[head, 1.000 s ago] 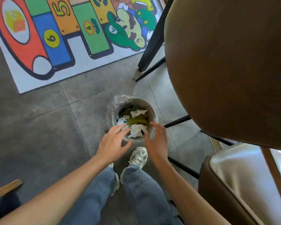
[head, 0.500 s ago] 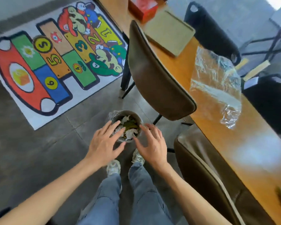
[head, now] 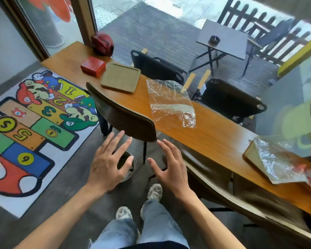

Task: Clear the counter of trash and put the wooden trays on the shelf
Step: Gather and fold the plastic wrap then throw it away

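— Along the near edge of the counter (head: 214,139), what is left to clear?

— A clear plastic sheet (head: 171,103) lies mid-counter, overhanging the far edge. One wooden tray (head: 120,79) sits toward the far left end beside a red box (head: 93,65). At the right end a second tray (head: 253,157) lies under crumpled wrap (head: 278,162), with what may be a red wrapper, though that corner is blurred.

— And the hands?

— Both empty, fingers spread: the left hand (head: 106,164) hovers above the bin (head: 127,166) on the floor, the right hand (head: 171,168) just beside it.

— What might go wrong?

— The sheet could slide off the far edge if brushed. Lifting the right tray without stripping its wrap would carry trash to the shelf. The chair (head: 122,115) back stands between the hands and the counter and could snag a reach.
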